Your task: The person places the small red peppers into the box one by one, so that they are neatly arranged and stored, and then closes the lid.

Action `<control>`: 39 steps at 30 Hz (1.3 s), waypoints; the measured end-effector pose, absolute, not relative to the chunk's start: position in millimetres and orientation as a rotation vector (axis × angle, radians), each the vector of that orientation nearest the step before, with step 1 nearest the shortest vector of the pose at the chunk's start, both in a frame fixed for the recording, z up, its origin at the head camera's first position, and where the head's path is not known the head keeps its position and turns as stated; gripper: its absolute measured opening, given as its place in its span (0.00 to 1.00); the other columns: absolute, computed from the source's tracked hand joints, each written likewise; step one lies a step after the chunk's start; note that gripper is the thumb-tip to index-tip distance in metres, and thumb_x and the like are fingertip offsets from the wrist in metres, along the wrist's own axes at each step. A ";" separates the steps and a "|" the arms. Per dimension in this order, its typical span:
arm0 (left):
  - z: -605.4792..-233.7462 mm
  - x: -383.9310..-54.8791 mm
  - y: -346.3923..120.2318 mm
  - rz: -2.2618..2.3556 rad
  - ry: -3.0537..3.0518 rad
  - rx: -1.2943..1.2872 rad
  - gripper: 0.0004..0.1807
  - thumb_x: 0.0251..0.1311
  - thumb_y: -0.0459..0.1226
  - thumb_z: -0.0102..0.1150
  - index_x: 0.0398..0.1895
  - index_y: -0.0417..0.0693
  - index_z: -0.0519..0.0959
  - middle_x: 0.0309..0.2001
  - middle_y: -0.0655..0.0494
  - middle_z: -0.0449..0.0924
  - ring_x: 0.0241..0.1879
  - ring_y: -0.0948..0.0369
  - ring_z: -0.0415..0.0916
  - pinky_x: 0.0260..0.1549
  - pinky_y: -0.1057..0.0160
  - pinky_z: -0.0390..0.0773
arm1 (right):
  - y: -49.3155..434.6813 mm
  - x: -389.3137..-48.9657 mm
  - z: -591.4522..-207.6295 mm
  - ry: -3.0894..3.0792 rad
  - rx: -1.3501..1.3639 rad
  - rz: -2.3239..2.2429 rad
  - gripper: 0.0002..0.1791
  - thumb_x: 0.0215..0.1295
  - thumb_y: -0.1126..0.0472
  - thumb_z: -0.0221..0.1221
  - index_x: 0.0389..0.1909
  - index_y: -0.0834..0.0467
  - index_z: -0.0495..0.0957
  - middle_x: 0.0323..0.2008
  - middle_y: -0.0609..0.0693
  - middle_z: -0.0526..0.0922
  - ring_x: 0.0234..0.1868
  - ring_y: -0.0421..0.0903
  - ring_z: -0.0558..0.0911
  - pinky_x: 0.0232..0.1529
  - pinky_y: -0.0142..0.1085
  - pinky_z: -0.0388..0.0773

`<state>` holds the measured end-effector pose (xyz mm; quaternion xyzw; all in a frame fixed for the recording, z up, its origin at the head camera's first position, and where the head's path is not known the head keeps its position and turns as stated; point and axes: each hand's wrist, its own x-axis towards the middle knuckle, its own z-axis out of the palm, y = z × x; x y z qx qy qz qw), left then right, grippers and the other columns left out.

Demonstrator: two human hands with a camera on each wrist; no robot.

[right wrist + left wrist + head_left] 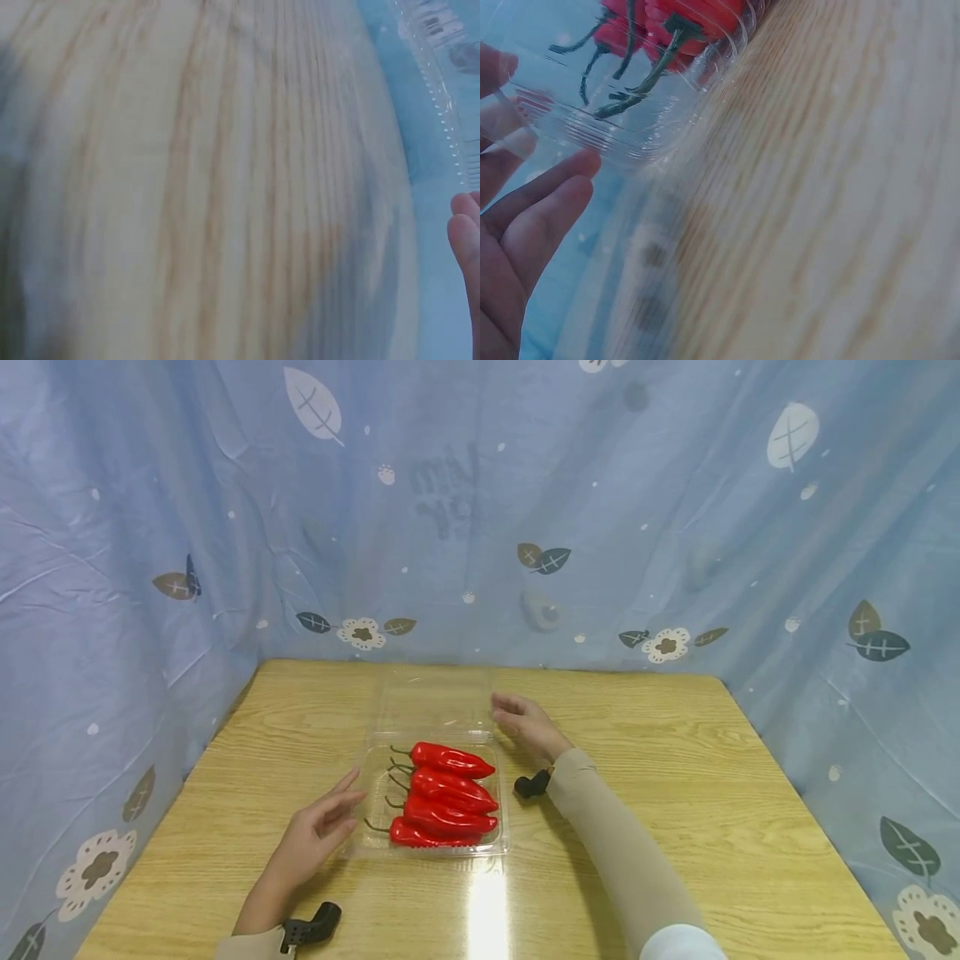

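Observation:
A clear plastic clamshell box (504, 842) stands on the table with several red peppers (450, 791) lying side by side in it, their green stems toward the left. Its transparent lid (433, 702) is folded back, away from me. By the box's left wall is my left hand (318, 833), fingers loosely bent and spread; in the left wrist view its fingertips (583, 163) are at the ribbed plastic wall, contact unclear. My right hand (527, 724) is at the lid's right edge with fingers extended. In the right wrist view only some fingertips (463, 217) show, close to the lid's edge.
The wooden table (675, 793) extends around the box on all sides. A blue curtain (465, 510) with leaf and flower prints hangs behind it and along both sides. Each wrist carries a small black camera mount (532, 784).

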<state>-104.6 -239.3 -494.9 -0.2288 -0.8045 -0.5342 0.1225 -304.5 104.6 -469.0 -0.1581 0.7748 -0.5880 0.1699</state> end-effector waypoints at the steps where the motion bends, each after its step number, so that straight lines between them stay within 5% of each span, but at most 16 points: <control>1: -494.9 -104.5 -239.3 -1.559 -2.349 -0.666 0.18 0.59 0.22 0.55 0.54 0.29 0.73 0.68 0.30 0.57 0.60 0.74 0.66 0.55 0.79 0.70 | 104.6 -303.9 -468.0 2.226 -0.454 -1.664 0.29 0.71 0.59 0.52 0.69 0.61 0.59 0.69 0.58 0.64 0.67 0.54 0.66 0.68 0.47 0.65; 22: -493.9 -105.3 -241.1 -1.533 -2.367 -0.672 0.18 0.61 0.24 0.55 0.54 0.29 0.73 0.69 0.33 0.57 0.60 0.73 0.68 0.55 0.80 0.70 | 101.7 -271.9 -423.2 2.252 -0.596 -1.827 0.28 0.66 0.70 0.54 0.67 0.68 0.61 0.66 0.64 0.65 0.66 0.59 0.67 0.62 0.40 0.74; 39: -494.2 -105.0 -240.5 -1.528 -2.387 -0.659 0.18 0.61 0.24 0.55 0.55 0.30 0.73 0.69 0.33 0.57 0.59 0.75 0.67 0.54 0.80 0.71 | 103.8 -271.8 -441.9 2.332 -0.566 -1.907 0.28 0.63 0.69 0.59 0.65 0.60 0.68 0.63 0.57 0.72 0.62 0.51 0.74 0.57 0.30 0.76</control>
